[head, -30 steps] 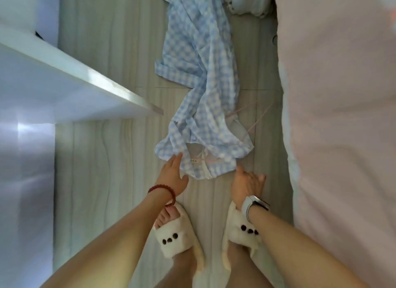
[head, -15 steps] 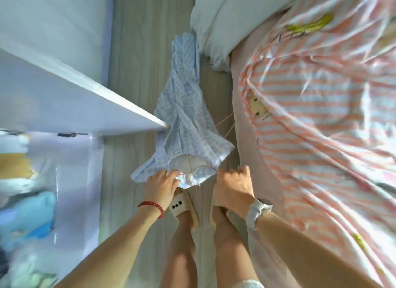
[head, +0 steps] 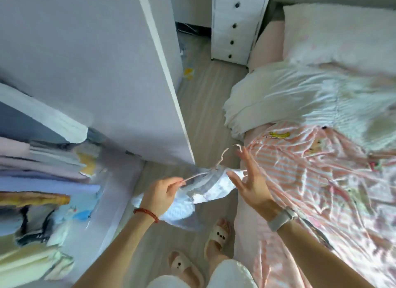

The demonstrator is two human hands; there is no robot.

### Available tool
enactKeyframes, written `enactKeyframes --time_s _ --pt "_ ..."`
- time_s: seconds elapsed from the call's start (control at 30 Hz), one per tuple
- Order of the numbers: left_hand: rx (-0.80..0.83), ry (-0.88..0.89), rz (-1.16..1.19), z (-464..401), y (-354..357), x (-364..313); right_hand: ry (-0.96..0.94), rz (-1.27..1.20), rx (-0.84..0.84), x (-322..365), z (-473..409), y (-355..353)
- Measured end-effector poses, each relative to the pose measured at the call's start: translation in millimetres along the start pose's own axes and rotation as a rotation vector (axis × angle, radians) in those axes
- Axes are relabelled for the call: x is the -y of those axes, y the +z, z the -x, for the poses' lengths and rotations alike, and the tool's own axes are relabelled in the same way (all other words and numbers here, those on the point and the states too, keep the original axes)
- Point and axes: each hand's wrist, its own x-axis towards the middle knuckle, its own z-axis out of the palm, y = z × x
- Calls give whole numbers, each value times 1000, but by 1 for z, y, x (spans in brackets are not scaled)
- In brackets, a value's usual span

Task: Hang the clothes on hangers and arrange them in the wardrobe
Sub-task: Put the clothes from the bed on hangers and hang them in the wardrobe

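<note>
Now the left hand point(head: 159, 193) pinches the pink hanger point(head: 211, 169) and the blue checked shirt point(head: 192, 198) above the floor. Right hand point(head: 249, 183), at three o'clock, fingers spread, touches the collar; wardrobe point(head: 53, 180) at nine o'clock.

The left hand point(head: 159, 194) pinches a thin pink hanger point(head: 216, 167) carrying a light blue checked garment point(head: 192, 198) above the floor point(head: 201, 107); the right hand point(head: 249, 181), fingers spread, touches the garment beside the bed point(head: 300, 180) edge.

Striped garment point(head: 300, 169) on pink bed point(head: 265, 41)
</note>
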Motion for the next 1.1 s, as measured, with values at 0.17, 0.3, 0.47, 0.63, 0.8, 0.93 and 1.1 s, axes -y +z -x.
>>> enactKeyframes --time_s 0.17,0.3,0.47,0.63,0.8,0.93,1.1 --pt "-67 -6 114 29 -85 -28 -168 -64 112 84 -5 12" --pt "-173 29 101 72 -137 -39 -276 -107 143 149 8 51" --pt "-267 71 109 128 -195 -45 -564 -21 -65 211 36 94" --pt "-638 56 138 179 -243 -34 -763 173 -30 257 56 119" --pt "-769 131 233 210 -270 -40 -786 27 92 304 82 152" --pt "-808 179 17 241 -295 -28 -870 -52 152 350 98 174" --pt "-838 49 -113 276 -313 2 -883 -174 245 386 117 206"
